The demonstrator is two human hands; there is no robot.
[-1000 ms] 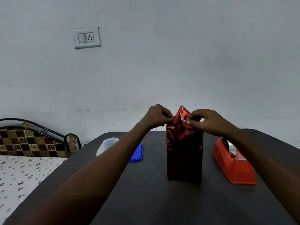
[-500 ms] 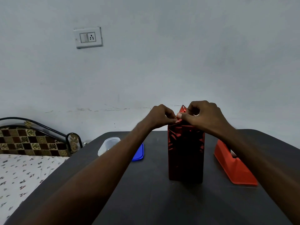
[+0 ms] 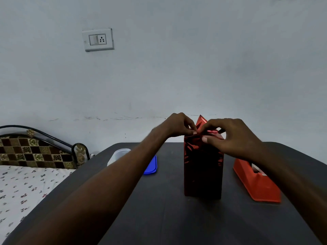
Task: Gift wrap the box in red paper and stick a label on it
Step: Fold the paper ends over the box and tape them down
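Observation:
A tall box wrapped in shiny red paper (image 3: 203,167) stands upright in the middle of the dark table (image 3: 159,218). Its top end is open, with a pointed red flap (image 3: 200,121) sticking up at the back. My left hand (image 3: 177,125) pinches the paper at the top left corner of the box. My right hand (image 3: 231,137) presses folded paper down over the top right, thumb on the front edge. No label is in view.
A red tape dispenser (image 3: 256,183) sits right of the box, partly behind my right forearm. A clear plastic container (image 3: 117,155) and its blue lid (image 3: 151,165) lie at the back left. A bed (image 3: 23,183) adjoins the table's left side.
My right hand has come lower and pushed the right side flap down onto the top of the box. The tall crumpled peak has shrunk to one pointed flap at the back.

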